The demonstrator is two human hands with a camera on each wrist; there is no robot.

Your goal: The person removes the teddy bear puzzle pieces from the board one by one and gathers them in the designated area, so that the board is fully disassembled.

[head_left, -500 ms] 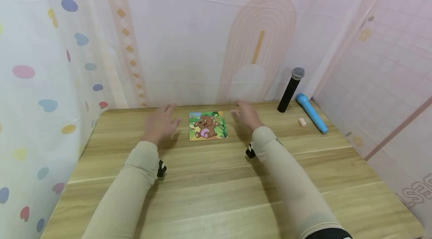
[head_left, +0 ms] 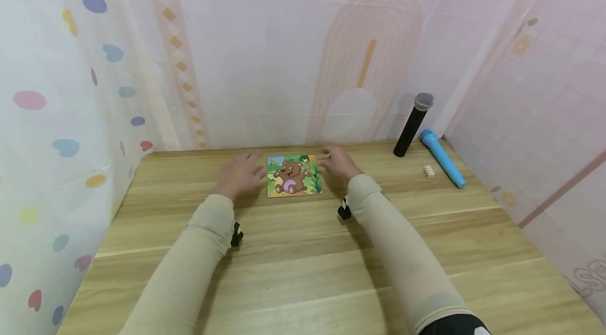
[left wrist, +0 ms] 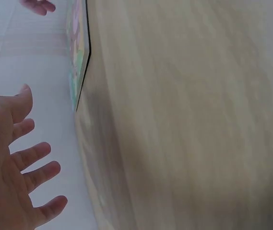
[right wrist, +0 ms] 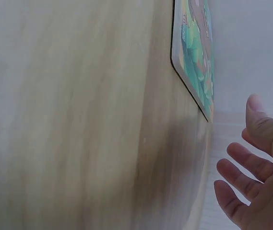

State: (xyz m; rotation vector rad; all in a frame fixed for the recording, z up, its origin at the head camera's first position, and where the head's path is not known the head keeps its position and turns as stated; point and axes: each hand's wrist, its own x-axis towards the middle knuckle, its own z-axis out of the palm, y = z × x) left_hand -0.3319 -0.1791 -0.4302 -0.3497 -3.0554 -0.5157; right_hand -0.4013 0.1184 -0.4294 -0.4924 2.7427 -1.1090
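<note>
A square picture board (head_left: 294,177) with a brown cartoon bear on a green background lies flat near the back of the wooden table. Left of it is my left hand (head_left: 238,174), its fingers spread and nothing in them. My right hand (head_left: 340,162) is at the board's right side, fingertips close to its upper right edge. In the left wrist view the thumb and fingers of the left hand (left wrist: 11,163) stand apart, short of the board (left wrist: 78,43). The right wrist view has the right hand (right wrist: 261,167) loosely bent beside the board's corner (right wrist: 194,72).
At the back right a black microphone (head_left: 411,127) with a silver head stands upright. Beside it lies a blue toy microphone (head_left: 443,159), with a small pale block (head_left: 429,171) to its left. A patterned curtain (head_left: 265,61) hangs behind the table (head_left: 284,261).
Both hands have moved inward toward the board, the left one to the right and the right one slightly to the left. The head view has shifted a little; the board lies as before.
</note>
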